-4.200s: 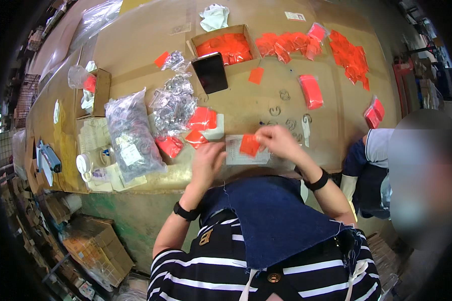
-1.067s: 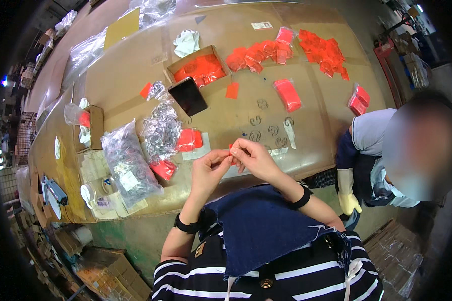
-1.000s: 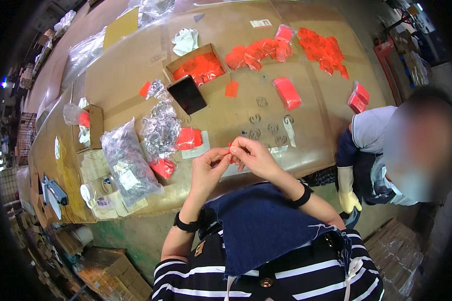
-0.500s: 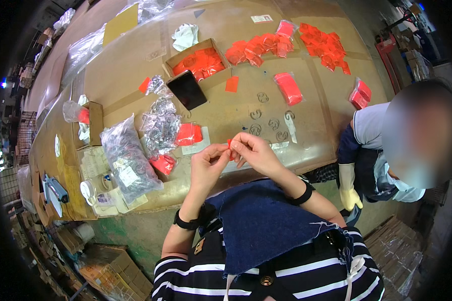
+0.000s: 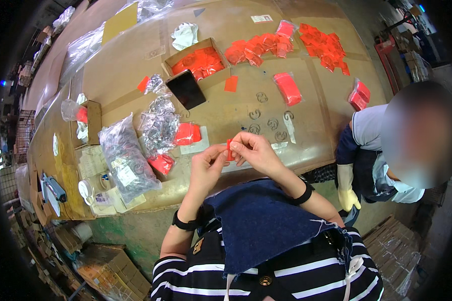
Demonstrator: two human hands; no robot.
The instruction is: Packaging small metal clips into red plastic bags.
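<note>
- Piece of red plastic [image 5: 229, 150] is in my grip, between the fingertips of both hands, above the near part of the table [image 5: 314, 135]. It looks narrow from my side; I cannot tell if it is folded or only turned on its edge, nor if something is inside.
- My left hand [image 5: 205, 166] pinches the piece from the left, thumb and first finger close together. I think this hand should do the steady holding, with light pressure, so that the plastic does not crease.
- My right hand [image 5: 254, 151] grasps the piece from the right, also with thumb and finger. Small moves of the tips should serve better here than turning the whole wrist.
- Both pinches are very near each other, so any force should be even on two sides; such thin material could slip or stretch.
- Just beyond my grip, to the left, red packets [image 5: 188, 134] lie partly on a white sheet [image 5: 201, 144], and a heap of silvery packets [image 5: 160, 121] is beside them. The left hand should stay clear of this heap, so nothing is disturbed.
- Beyond my grip, slightly to the right, dark curved rings [image 5: 254, 115] lie on the table. Right fingers should not sweep over them.
- Farther beyond my grip, a dark phone [image 5: 187, 90] is in front of a cardboard box [image 5: 218, 77] with red packets inside.
</note>
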